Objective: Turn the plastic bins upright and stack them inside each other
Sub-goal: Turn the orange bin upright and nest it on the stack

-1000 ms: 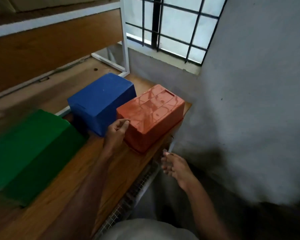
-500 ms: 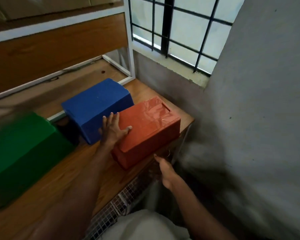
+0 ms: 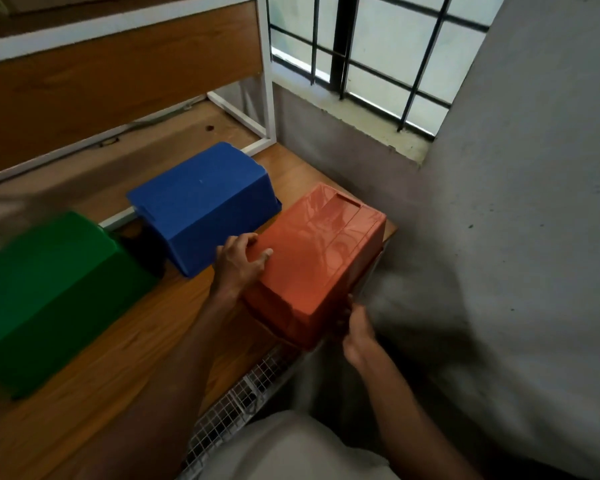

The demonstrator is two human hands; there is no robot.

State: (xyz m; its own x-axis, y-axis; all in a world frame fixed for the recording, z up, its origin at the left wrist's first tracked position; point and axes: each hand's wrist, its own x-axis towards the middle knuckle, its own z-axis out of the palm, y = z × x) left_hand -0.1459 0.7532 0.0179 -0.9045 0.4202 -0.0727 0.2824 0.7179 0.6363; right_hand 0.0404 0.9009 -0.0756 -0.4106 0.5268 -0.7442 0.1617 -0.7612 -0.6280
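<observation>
Three plastic bins lie upside down on the wooden table [image 3: 125, 362]: a green bin [image 3: 49, 292] at the left, a blue bin [image 3: 205, 202] behind the middle, an orange bin [image 3: 319, 251] at the right corner. My left hand [image 3: 238, 263] grips the orange bin's left edge, thumb on its upturned bottom. My right hand [image 3: 355, 327] holds the bin's near right corner at the rim, its fingers partly hidden under the bin. The orange bin's near end looks raised off the table.
A white metal shelf frame [image 3: 267, 98] with wooden boards stands behind the bins. A grey wall [image 3: 499, 237] runs close along the table's right side, with a barred window [image 3: 361, 46] above. A wire mesh [image 3: 232, 410] hangs below the table's front edge.
My right hand has come up from below the table edge and taken the orange bin's near corner. My left hand has curled onto its left edge. The bin has tilted.
</observation>
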